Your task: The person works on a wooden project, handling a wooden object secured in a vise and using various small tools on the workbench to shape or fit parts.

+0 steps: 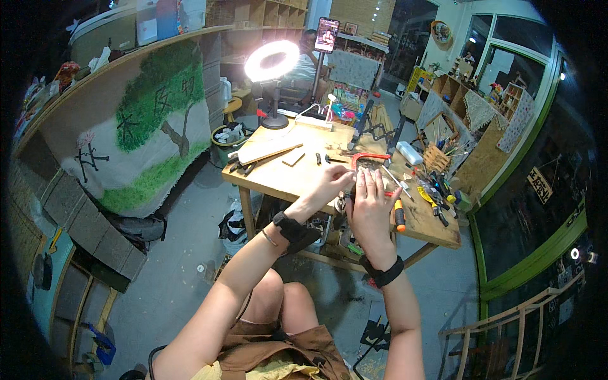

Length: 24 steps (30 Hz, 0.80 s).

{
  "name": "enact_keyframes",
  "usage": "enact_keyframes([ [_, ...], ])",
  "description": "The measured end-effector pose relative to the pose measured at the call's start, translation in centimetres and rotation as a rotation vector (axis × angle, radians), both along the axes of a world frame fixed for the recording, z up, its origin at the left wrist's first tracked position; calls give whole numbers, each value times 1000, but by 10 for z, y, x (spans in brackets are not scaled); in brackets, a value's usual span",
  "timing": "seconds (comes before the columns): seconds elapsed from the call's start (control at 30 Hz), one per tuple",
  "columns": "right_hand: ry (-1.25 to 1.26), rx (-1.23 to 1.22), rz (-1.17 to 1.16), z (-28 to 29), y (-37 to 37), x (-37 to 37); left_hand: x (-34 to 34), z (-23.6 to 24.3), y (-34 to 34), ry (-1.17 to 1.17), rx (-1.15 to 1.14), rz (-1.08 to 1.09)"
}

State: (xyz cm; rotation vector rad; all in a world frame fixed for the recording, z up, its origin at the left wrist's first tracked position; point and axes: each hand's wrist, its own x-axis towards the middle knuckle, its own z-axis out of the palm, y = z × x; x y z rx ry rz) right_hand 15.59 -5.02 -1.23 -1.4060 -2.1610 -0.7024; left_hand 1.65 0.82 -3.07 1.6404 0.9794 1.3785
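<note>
My left hand (329, 184) and my right hand (371, 204) meet over the near edge of a wooden workbench (282, 180). The left hand's fingers pinch something small at the bench edge; I cannot tell what it is. The right hand is raised beside it with fingers straight and together, its back toward me, hiding what lies under it. A red-framed saw (369, 157) lies on the bench just beyond my fingertips. An orange-handled tool (399, 216) lies right of my right hand. Both wrists wear black bands.
A lit ring light (272, 61) stands at the bench's far end, with a phone (327, 35) on a stand behind it. Wooden boards (269, 152) lie at the bench's left, scattered hand tools (437, 196) at its right. A painted cloth panel (145, 126) hangs at left.
</note>
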Motion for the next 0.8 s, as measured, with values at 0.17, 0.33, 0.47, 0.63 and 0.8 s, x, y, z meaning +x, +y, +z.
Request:
enact_keyframes([
  [0.17, 35, -60, -10, -2, 7, -4, -11, -11, -3, -83, -97, -14],
  [0.33, 5, -66, -47, 4, -8, -8, -12, -9, -8, -3, -47, 19],
  [0.47, -9, -100, -67, 8, -7, -8, -2, -13, -13, -138, -40, 3],
  [0.63, 6, -132, -71, 7, -15, -15, 3, -10, -18, -181, -36, 32],
  [0.8, 1, -180, -69, 11, -12, -14, 1, -8, -19, -189, -121, -23],
])
